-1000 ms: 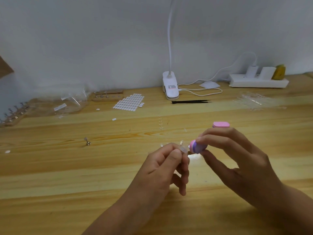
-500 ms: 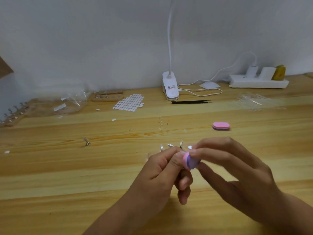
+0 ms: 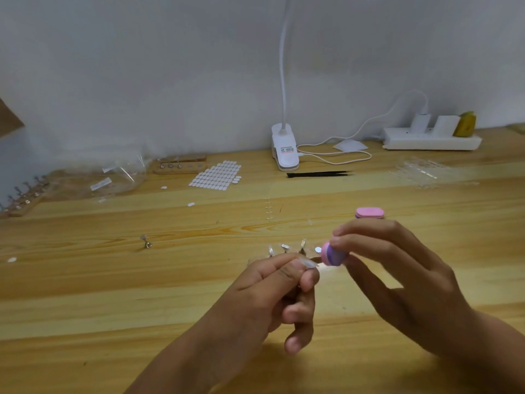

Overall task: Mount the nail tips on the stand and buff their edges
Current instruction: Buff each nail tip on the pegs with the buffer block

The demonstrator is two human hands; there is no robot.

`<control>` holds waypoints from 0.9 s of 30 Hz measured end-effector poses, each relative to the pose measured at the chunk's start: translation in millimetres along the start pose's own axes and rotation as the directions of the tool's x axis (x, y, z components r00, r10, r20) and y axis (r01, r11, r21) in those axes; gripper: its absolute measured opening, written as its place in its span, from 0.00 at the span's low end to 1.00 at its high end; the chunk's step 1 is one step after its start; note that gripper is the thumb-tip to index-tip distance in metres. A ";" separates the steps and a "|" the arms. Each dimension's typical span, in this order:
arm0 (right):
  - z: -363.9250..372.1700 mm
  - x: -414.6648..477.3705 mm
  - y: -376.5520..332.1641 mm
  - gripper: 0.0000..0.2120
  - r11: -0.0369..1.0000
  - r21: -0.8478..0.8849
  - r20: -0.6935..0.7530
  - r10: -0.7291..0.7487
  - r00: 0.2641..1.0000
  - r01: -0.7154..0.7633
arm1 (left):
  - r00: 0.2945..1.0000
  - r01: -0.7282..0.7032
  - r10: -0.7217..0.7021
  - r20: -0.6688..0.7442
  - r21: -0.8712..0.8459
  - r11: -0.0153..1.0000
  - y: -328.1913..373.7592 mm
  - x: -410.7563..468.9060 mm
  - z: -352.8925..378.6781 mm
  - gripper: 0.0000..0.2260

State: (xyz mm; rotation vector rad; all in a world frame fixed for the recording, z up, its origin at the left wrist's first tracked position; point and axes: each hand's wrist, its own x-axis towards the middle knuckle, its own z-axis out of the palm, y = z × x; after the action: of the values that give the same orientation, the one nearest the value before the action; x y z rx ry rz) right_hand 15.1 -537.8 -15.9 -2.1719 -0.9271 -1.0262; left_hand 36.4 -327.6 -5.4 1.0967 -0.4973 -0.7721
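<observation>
The nail tip (image 3: pixel 309 263), likely light and brittle, is pinched by the left hand (image 3: pixel 270 288); the buffer (image 3: pixel 334 255), at its 2 o'clock, is gripped by the right hand (image 3: pixel 397 277).

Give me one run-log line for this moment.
step: edge buffing | left grip pinches clear nail tip | right grip holds pink-purple buffer beside it | spare pink buffer on table

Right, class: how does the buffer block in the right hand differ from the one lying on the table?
The held buffer block is pinched by the right hand, off the table; the spare buffer block rests on the table, untouched. The held one is tilted, facing the nail tip in the left hand; the spare lies flat. Both are pink with rounded ends.
</observation>
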 end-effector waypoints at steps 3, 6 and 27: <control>7.4 -2.8 -10.2 0.14 0.996 0.054 0.001 -0.070 0.998 0.070 | 0.999 0.006 -0.004 0.034 -0.049 0.999 -1.1 -0.3 1.3 0.12; 4.5 -3.4 -2.2 0.13 0.993 0.005 0.044 -0.116 0.992 0.116 | 0.998 0.029 -0.025 0.059 -0.069 0.997 0.2 0.0 0.9 0.12; 0.8 -1.3 0.6 0.13 0.999 0.032 0.018 -0.026 1.000 0.025 | 0.992 0.069 -0.058 0.109 -0.105 0.992 -0.3 -1.1 -4.2 0.11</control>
State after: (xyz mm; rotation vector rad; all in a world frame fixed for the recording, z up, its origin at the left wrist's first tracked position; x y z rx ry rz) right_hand 15.3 -538.1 -17.5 -2.1518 -0.9750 -0.9987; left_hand 38.5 -324.3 -7.3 0.9776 -0.5057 -0.9066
